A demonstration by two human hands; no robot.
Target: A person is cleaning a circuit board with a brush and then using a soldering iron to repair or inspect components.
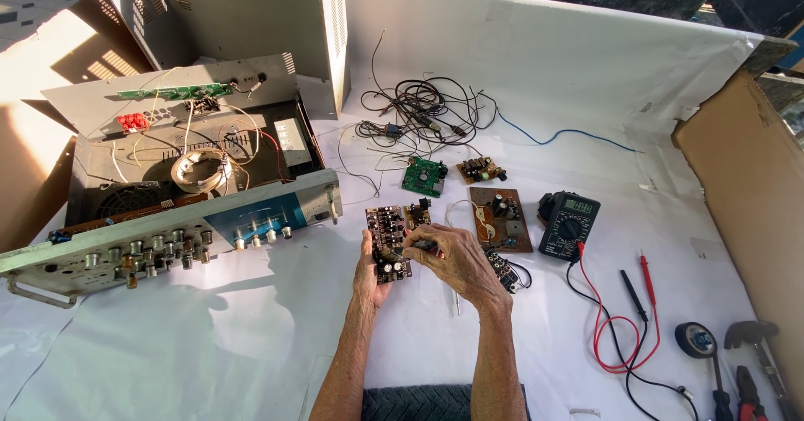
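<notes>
My left hand holds a small brown circuit board upright from below and behind. My right hand reaches over the board, fingers pinched on a small dark part or tool tip at the board's right side. Both hands are above a white sheet covering the table. Next to the right hand lie other boards: a brown board, a green board and a small brown one. A dark small board lies partly under my right wrist.
An opened amplifier chassis with knobs and loose wiring sits at the left. A tangle of black wires lies at the back. A multimeter with red and black probes, a tape roll and pliers lie at the right. Cardboard borders the right side.
</notes>
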